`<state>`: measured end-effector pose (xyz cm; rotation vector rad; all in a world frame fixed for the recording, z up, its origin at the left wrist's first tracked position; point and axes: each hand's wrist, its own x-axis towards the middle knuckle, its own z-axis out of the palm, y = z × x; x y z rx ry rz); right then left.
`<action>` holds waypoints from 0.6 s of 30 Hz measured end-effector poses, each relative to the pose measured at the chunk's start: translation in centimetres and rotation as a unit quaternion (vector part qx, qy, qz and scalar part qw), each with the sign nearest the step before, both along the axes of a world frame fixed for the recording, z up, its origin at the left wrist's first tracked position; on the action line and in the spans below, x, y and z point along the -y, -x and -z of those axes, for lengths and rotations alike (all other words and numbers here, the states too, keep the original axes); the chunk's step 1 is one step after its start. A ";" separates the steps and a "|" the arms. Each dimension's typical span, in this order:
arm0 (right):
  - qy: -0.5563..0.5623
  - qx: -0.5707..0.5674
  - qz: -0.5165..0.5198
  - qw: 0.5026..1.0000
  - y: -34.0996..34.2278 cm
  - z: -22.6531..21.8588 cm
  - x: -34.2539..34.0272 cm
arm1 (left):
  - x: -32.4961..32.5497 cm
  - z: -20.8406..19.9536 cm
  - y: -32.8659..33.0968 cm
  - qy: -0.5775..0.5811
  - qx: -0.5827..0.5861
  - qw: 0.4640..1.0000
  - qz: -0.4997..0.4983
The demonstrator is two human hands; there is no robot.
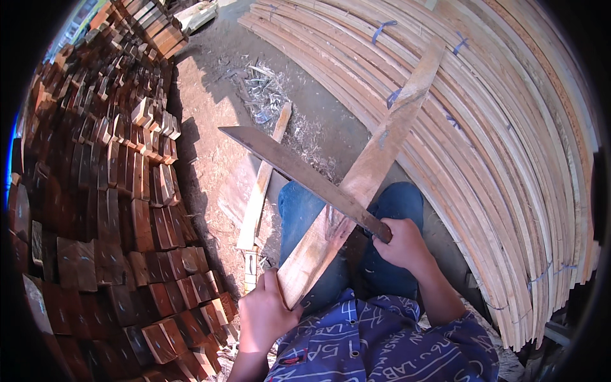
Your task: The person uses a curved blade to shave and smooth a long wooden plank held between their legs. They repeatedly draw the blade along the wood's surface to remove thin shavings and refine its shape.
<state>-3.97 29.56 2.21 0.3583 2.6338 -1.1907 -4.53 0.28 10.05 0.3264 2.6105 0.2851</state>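
A long wooden plank (385, 143) slants from my lap up and to the right, its far end over a stack of thin boards. My left hand (264, 316) is closed around its near end, thumb along the edge. In my right hand (404, 244) is the handle of a machete (283, 162), fingers wrapped round it. The broad, dark blade points up and left, crossing above the plank; whether it touches the wood I cannot tell. A dark, rough patch (336, 223) marks the plank just below the blade.
Stacked short wood blocks (137, 223) fill the left side. On the right lie long thin boards (484, 178) tied with blue strips. Another narrow plank (258, 197) lies on the ground ahead of my knees, near wood shavings (264, 95).
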 end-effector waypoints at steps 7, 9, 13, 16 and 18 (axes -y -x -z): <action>-0.140 -0.084 -0.055 0.985 1.3 4.9 -2.6 | 0.5 0.9 0.2 0.005 -0.029 0.999 0.022; -0.180 -0.125 -0.059 0.974 2.1 5.2 -4.1 | 0.6 0.9 0.3 0.001 -0.034 0.999 0.019; -0.212 -0.122 0.064 0.968 3.0 7.2 -9.6 | 0.7 0.4 1.0 0.001 -0.029 1.000 0.004; -0.129 -0.055 0.199 0.970 2.8 7.7 -13.1 | 1.1 -0.7 2.0 -0.016 0.015 1.000 0.001; -0.020 -0.023 0.256 0.966 2.9 7.7 -12.7 | 0.9 -0.8 2.5 -0.020 0.049 0.999 0.001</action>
